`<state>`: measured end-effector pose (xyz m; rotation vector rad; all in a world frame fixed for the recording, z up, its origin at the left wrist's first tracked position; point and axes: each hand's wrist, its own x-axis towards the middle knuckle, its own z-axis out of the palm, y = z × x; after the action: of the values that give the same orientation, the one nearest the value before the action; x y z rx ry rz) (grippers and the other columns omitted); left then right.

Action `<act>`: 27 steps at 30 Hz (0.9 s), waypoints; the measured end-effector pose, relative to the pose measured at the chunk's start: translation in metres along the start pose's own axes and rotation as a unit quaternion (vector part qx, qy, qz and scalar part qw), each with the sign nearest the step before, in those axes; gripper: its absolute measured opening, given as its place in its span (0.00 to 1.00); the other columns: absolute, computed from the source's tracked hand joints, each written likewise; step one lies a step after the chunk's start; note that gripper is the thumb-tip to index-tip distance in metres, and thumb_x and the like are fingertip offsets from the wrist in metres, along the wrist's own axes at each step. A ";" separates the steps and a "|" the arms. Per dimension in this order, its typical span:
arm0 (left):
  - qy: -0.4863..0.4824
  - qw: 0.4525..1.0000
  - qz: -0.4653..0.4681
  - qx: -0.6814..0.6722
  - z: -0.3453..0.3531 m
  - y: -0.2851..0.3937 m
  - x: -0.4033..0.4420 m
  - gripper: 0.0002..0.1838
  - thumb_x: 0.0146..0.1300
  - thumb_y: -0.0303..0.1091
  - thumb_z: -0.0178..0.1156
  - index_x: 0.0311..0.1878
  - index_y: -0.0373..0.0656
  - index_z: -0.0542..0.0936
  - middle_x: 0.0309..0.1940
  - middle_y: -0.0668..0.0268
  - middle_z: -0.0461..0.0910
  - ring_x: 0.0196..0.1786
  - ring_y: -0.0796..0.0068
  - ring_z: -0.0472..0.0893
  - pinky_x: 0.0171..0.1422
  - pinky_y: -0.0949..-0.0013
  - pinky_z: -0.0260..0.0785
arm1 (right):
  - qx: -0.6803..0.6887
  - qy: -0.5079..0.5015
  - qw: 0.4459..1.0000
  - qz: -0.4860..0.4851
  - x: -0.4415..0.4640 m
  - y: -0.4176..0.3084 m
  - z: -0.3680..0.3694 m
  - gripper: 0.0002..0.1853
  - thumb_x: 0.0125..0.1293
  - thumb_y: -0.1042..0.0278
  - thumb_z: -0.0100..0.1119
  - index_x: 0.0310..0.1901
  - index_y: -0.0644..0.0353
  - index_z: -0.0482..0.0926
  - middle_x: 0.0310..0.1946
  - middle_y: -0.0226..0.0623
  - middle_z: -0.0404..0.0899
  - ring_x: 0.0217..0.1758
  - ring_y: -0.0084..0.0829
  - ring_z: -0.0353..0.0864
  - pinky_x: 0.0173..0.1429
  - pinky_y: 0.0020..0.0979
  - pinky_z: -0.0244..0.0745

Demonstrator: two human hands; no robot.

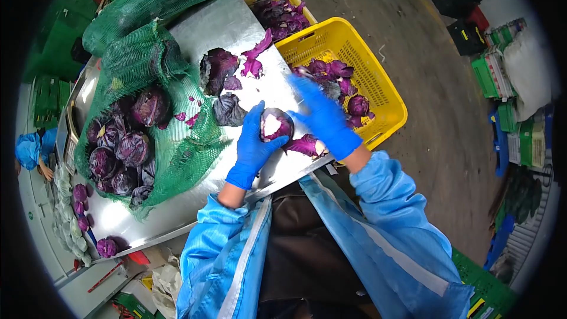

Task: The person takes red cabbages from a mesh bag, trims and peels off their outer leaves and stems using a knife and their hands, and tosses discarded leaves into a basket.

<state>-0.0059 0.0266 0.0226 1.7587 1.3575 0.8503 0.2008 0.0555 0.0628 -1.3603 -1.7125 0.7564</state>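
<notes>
Left hand cups a cabbage, seemingly to steady it.
Right hand, blurred, is beside it; whether it grips anything, I cannot tell.

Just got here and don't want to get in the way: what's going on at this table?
Someone in blue gloves steadies a red cabbage on the metal table with the left hand. The right hand is beside it; whether it holds anything is unclear. More cabbages sit in an open green net sack, and purple leaves lie on the table and in the yellow crate.
</notes>
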 end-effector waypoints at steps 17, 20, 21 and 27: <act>0.045 0.996 -0.033 -0.076 0.015 0.005 -0.001 0.59 0.41 0.35 0.80 0.75 0.38 0.53 0.70 0.50 0.61 0.71 0.56 0.66 0.74 0.63 0.60 | -0.081 -0.223 0.968 0.077 -0.003 -0.004 0.019 0.28 0.69 0.39 0.50 0.65 0.43 0.74 0.45 0.50 0.82 0.44 0.51 0.83 0.49 0.47 0.77; 0.044 0.996 -0.039 -0.069 0.013 0.000 -0.009 0.58 0.39 0.34 0.80 0.75 0.42 0.57 0.70 0.54 0.62 0.71 0.57 0.65 0.75 0.63 0.58 | -0.066 -0.106 0.986 0.109 0.036 0.042 0.028 0.19 0.68 0.45 0.53 0.47 0.50 0.82 0.38 0.53 0.82 0.42 0.55 0.82 0.45 0.48 0.77; 0.040 0.999 -0.001 -0.008 0.010 -0.002 -0.017 0.58 0.38 0.34 0.80 0.75 0.42 0.57 0.70 0.54 0.62 0.71 0.58 0.65 0.76 0.62 0.58 | -0.123 -0.164 0.971 0.123 0.040 0.053 0.021 0.20 0.67 0.44 0.55 0.47 0.52 0.82 0.38 0.51 0.83 0.43 0.53 0.82 0.46 0.47 0.77; 0.048 0.992 -0.053 -0.100 0.001 0.005 -0.018 0.57 0.39 0.30 0.80 0.73 0.40 0.58 0.69 0.57 0.64 0.69 0.62 0.68 0.75 0.62 0.60 | 0.076 -0.076 0.971 0.213 0.022 0.049 0.006 0.27 0.61 0.41 0.64 0.50 0.57 0.79 0.42 0.47 0.84 0.45 0.51 0.83 0.50 0.46 0.78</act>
<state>-0.0069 0.0079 0.0250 1.4966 1.3633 0.9876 0.2172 0.0893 0.0234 -1.6165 -1.4495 1.2346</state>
